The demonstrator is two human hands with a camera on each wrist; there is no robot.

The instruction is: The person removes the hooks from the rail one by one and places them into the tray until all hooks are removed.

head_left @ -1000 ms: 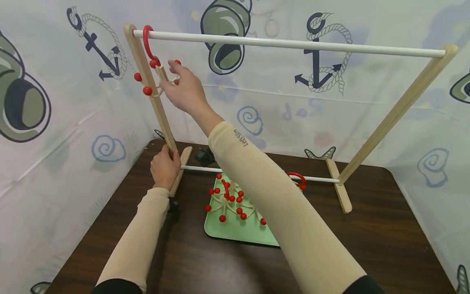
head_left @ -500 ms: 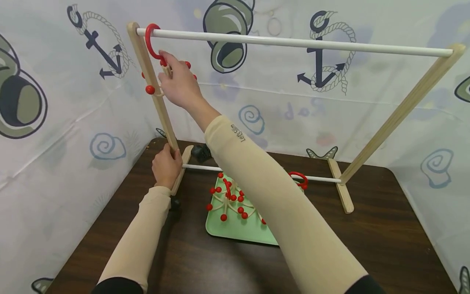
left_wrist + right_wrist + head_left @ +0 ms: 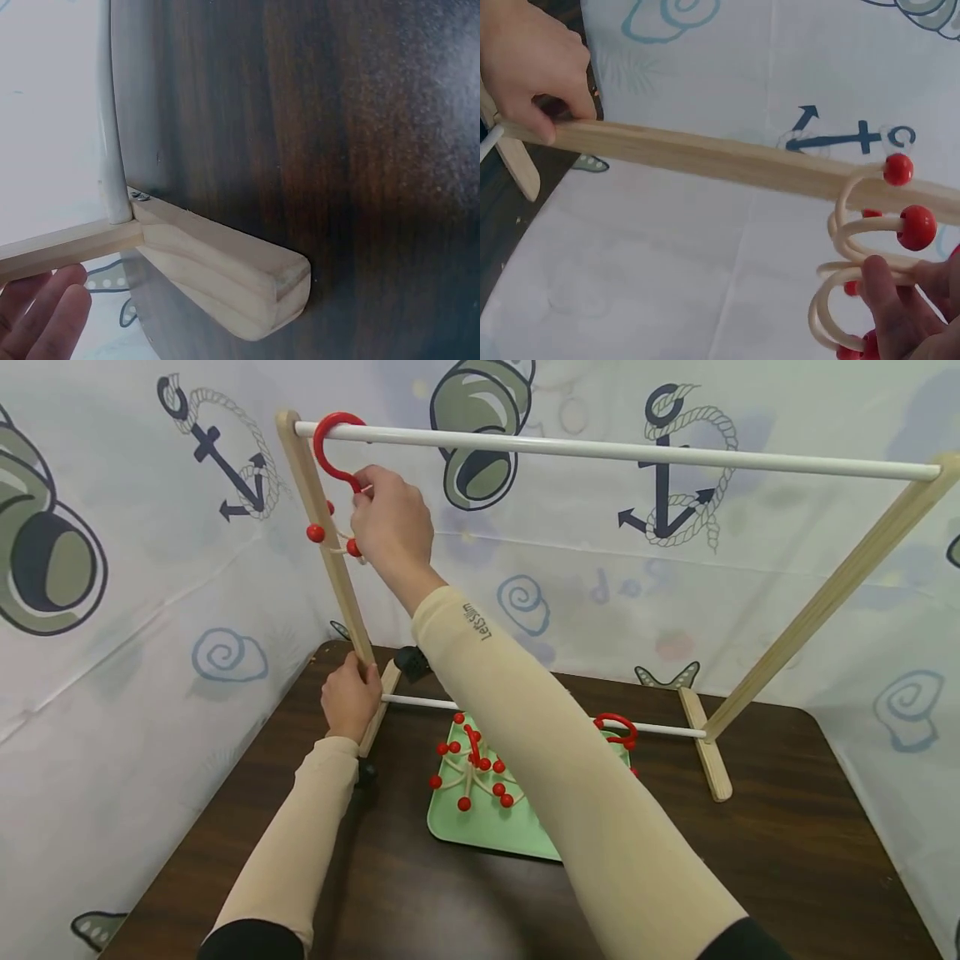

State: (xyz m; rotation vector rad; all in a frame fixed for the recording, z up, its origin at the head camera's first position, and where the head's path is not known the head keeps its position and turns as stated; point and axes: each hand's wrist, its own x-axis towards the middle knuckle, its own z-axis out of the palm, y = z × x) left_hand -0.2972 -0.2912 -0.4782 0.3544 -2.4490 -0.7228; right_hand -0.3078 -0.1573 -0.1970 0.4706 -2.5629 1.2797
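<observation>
A red-hooked hanger (image 3: pixel 321 450) hangs on the white top rod (image 3: pixel 525 443) near its left end. Below the hook, several curved cream prongs end in red balls. My right hand (image 3: pixel 393 522) pinches the hanger's stem just under the hook; the right wrist view shows thumb and fingers on the joined cream prongs (image 3: pixel 846 238). Low on the left wooden post (image 3: pixel 341 581), my left hand (image 3: pixel 351 700) grips the wood close to the foot. Its fingers (image 3: pixel 64 322) show beside the post in the left wrist view.
A green tray (image 3: pixel 480 835) on the dark table holds several similar hangers (image 3: pixel 468 768), partly hidden by the right forearm. The frame's lower rod (image 3: pixel 671 730) runs behind it. The right post (image 3: pixel 825 602) stands on a wooden foot. A patterned cloth covers the walls.
My right hand has closed on the stem beneath the hook, and the hanger has turned so the hook shows wider. My left hand has stayed on the post; the view has shifted slightly.
</observation>
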